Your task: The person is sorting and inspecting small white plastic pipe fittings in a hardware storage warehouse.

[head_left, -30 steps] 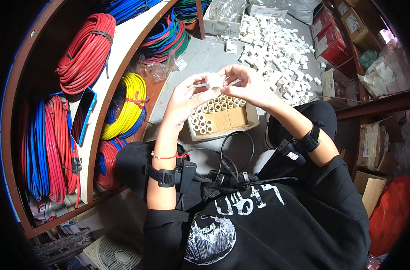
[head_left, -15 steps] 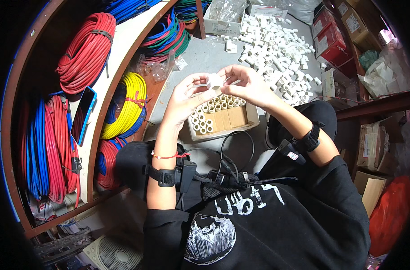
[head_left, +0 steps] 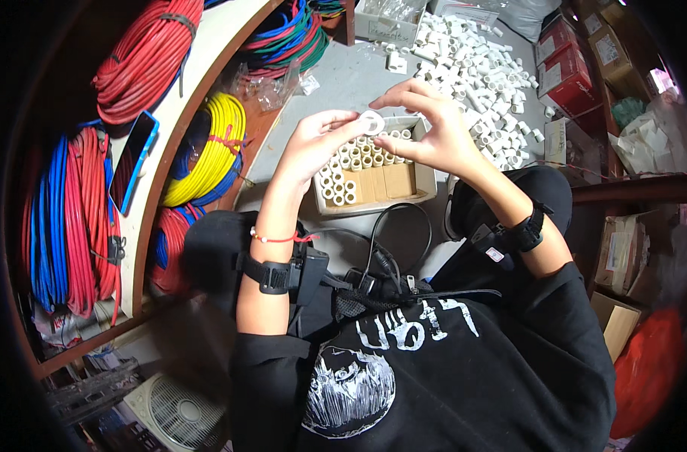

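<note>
My left hand (head_left: 317, 147) pinches a short white pipe fitting (head_left: 370, 122) between thumb and fingers, its round open end turned up so that it shows as a ring. Just to the right, my right hand (head_left: 426, 124) has thumb and fingers spread around a gap, with nothing visible between them. Its thumb tip comes close to the fitting; whether they touch I cannot tell. Below both hands lies an open cardboard box (head_left: 374, 206). Rows of white fittings (head_left: 356, 162) stand upright along its far and left sides, and the hands cover some of them.
A heap of loose white fittings (head_left: 471, 83) covers the floor beyond the box. On the left, a shelf holds red cable coils (head_left: 148, 60), a yellow coil (head_left: 208, 151) and a blue phone (head_left: 135, 162). Red cartons (head_left: 566, 71) stand at right. A black cable (head_left: 426, 226) loops before the box.
My right hand has let go of the fitting and opened away from it. The fitting stays in my left hand, tilted to show its end more fully. The whole view has shifted slightly.
</note>
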The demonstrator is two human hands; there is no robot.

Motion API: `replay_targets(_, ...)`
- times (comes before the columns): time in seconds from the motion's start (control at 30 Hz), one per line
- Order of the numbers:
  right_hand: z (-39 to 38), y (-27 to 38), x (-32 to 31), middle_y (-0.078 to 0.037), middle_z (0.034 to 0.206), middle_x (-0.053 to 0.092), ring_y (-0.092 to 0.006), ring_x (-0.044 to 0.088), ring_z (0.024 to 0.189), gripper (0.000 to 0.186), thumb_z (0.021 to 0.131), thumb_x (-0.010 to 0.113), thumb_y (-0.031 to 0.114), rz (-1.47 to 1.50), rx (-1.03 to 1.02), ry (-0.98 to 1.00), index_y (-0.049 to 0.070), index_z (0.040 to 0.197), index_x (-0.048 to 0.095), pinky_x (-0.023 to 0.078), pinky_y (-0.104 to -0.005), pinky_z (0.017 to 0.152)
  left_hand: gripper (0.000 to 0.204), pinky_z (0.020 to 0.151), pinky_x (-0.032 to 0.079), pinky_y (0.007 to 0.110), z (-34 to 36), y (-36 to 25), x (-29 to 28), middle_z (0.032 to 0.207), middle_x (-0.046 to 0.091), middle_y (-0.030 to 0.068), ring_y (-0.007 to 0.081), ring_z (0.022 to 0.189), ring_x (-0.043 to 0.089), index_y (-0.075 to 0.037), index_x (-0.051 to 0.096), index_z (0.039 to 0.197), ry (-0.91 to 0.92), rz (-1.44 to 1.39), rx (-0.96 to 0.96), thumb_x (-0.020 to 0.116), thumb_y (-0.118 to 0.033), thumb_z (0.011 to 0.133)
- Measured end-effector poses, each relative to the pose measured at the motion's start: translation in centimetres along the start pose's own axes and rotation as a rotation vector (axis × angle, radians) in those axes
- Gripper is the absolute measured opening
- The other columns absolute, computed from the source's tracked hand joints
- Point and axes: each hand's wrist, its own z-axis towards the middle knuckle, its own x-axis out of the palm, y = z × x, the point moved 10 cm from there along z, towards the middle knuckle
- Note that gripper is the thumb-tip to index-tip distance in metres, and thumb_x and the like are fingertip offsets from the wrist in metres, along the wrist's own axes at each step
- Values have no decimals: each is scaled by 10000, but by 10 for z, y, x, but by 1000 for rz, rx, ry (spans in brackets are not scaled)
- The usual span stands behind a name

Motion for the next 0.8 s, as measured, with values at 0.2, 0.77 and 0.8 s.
replay_targets(0.2,2,-2,16,-49,697,519,-208,519,692,243,607,645,188,-108,-21,72,71,808,571,423,-286,606,333,710,394,194,-3,8,1,886,552,71,83,814,507,40,517,949,27,32,-85,589,-190,720)
replay_targets(0.77,-79,-151,222,-122,780,543,-274,524,741,246,599,565,167,-154,179,629,63,821,537,424,-351,656,181,739,378,190,-31,-52,-53,840,544,15,71,812,485,-17,537,918,-331,184,398,525,-74,747)
replay_targets(0.8,-81,-159,225,-114,794,544,-268,524,756,250,601,564,169,-179,189,667,69,829,538,425,-348,662,156,709,395,192,-25,-48,-50,810,547,20,71,782,498,-19,537,895,-251,200,295,523,-67,747)
